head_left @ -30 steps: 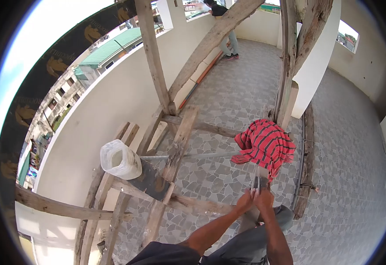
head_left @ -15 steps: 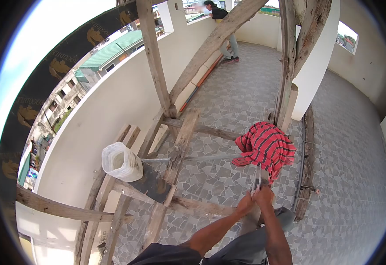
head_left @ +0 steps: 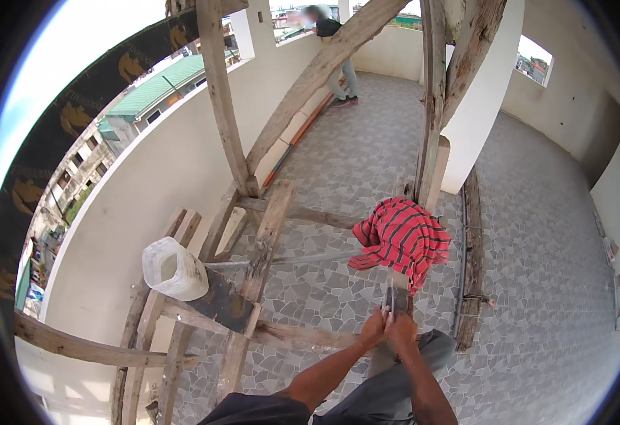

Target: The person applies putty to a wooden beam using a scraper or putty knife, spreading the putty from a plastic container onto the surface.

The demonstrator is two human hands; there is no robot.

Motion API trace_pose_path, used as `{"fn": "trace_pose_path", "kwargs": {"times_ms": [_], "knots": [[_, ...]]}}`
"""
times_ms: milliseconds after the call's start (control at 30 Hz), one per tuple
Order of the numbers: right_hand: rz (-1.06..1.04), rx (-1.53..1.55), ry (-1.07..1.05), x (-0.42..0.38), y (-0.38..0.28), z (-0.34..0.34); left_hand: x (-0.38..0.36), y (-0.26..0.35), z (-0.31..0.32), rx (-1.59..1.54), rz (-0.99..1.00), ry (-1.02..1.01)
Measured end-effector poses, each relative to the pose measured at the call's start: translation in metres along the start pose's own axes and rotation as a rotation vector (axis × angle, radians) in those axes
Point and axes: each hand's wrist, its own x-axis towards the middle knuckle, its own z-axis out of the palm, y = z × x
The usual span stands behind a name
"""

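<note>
My left hand and my right hand are close together above my knee, both with fingers curled closed. Between them a flat grey metal blade points away from me, with a thin bright edge along its left side. Its handle is hidden in my fingers, and I cannot tell whether each hand has its own tool. Just past the blade, a red cloth with dark stripes lies bunched over the end of a timber.
A cut-open white plastic container stands on a dark board across the timber scaffold. Upright posts and a slanting beam rise ahead. Beyond, a person stands by the wall on the stone-patterned floor.
The whole scene has shifted left as my head turned. Against the cloth, my right hand has drawn back towards me, and more of the blade's flat face shows.
</note>
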Motion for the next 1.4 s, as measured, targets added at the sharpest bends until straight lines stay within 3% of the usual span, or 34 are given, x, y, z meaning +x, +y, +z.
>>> {"fn": "trace_pose_path", "kwargs": {"times_ms": [200, 367, 433, 533, 667, 767, 933, 1067, 1167, 1267, 1400], "knots": [[-0.044, -0.075, -0.02, 0.034, 0.002, 0.013, -0.004, 0.01, -0.012, 0.124, 0.026, 0.008], [-0.053, -0.074, 0.017, 0.001, 0.001, 0.002, -0.004, 0.008, -0.009, 0.075, 0.105, -0.004], [-0.119, -0.018, 0.081, 0.0, 0.001, 0.002, -0.005, 0.013, -0.016, 0.116, 0.08, -0.056], [-0.074, -0.1, -0.059, 0.032, -0.005, -0.002, -0.007, 0.019, -0.022, 0.091, 0.009, -0.086], [-0.087, -0.044, 0.026, 0.016, 0.004, 0.012, -0.001, 0.035, -0.025, 0.053, -0.121, -0.093], [-0.121, -0.054, 0.06, -0.007, 0.003, 0.002, -0.003, 0.0, -0.007, 0.057, 0.137, -0.009], [-0.104, -0.117, -0.027, 0.032, -0.001, 0.007, -0.001, 0.007, -0.017, 0.062, -0.064, -0.115], [-0.1, -0.048, -0.009, 0.005, 0.008, 0.009, -0.001, 0.018, -0.016, 0.03, -0.151, -0.093], [-0.074, -0.041, 0.011, -0.016, 0.007, 0.003, -0.004, 0.023, -0.021, 0.029, -0.078, -0.093], [-0.085, -0.04, -0.005, 0.022, 0.004, 0.013, -0.006, 0.013, -0.023, 0.1, 0.089, -0.084], [-0.094, -0.037, 0.025, 0.024, 0.004, 0.014, -0.004, 0.009, -0.018, 0.098, -0.012, -0.092]]}}
